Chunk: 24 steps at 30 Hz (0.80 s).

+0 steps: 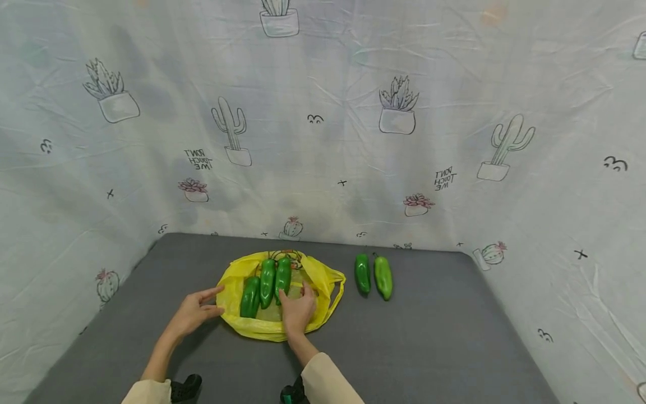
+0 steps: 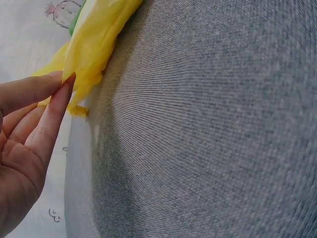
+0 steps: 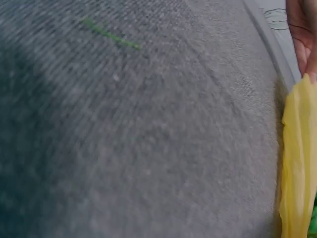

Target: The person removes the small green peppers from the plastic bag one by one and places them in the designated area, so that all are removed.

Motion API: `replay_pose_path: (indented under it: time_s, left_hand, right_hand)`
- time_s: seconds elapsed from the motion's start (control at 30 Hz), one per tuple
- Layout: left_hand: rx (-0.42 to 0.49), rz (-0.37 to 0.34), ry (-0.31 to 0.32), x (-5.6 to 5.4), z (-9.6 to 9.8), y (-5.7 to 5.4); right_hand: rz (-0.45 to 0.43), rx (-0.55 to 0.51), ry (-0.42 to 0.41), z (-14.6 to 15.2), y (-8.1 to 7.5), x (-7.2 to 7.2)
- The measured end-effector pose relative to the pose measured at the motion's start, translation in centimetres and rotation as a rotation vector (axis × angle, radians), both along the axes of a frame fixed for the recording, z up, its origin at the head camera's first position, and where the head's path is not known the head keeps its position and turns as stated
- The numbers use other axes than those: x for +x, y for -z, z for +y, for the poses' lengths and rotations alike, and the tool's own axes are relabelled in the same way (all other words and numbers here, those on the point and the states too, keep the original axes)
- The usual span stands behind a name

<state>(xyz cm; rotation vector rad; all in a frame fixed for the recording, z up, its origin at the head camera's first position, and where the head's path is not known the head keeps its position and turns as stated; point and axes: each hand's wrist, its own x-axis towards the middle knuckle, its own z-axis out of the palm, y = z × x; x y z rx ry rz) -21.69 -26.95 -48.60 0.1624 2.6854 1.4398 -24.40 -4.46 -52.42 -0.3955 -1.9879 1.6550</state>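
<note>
My left hand (image 1: 194,311) pinches the left rim of a yellow plastic bag (image 1: 264,331) between thumb and fingers. The pinch shows closely in the left wrist view, where the bag (image 2: 101,37) hangs from the fingertips. Inside the spread bag mouth lie three dark green peppers: one pepper (image 1: 250,297) at the left, another pepper (image 1: 267,280) in the middle and a third pepper (image 1: 284,273) at the right. My right hand (image 1: 299,311) reaches over the near rim into the bag, thumb and fingers spread apart. Its thumb is right at the third pepper's lower end.
On the grey table (image 1: 429,336), right of the bag, lie a dark green pepper (image 1: 362,274) and a lighter green pepper (image 1: 383,278). The bag's handle loop (image 1: 338,289) sticks out rightward. A patterned cloth (image 1: 323,168) hangs behind the table and along its sides.
</note>
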Motion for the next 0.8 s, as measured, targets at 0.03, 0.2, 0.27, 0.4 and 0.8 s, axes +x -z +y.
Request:
replay_pose_path:
  time_s: [0.03, 0.2, 0.27, 0.4, 0.8]
  left_hand:
    - [-0.002, 0.0, -0.001, 0.0, 0.0, 0.0]
    - [0.005, 0.008, 0.008, -0.2, 0.1, -0.2]
    - [0.013, 0.009, 0.013, -0.3, 0.1, -0.1]
    - [0.017, 0.011, 0.016, -0.4, 0.0, 0.0]
    - [0.029, 0.013, 0.019, 0.0, -0.1, 0.1]
  right_hand:
    - [0.002, 0.007, 0.001, -0.2, 0.0, 0.0]
    - [0.015, 0.05, 0.005, -0.5, -0.1, 0.0]
    - [0.02, 0.06, -0.001, -0.6, -0.1, 0.0]
    - [0.022, 0.129, -0.035, -0.7, 0.4, 0.0]
    - [0.056, 0.215, -0.151, -0.7, 1.2, -0.1]
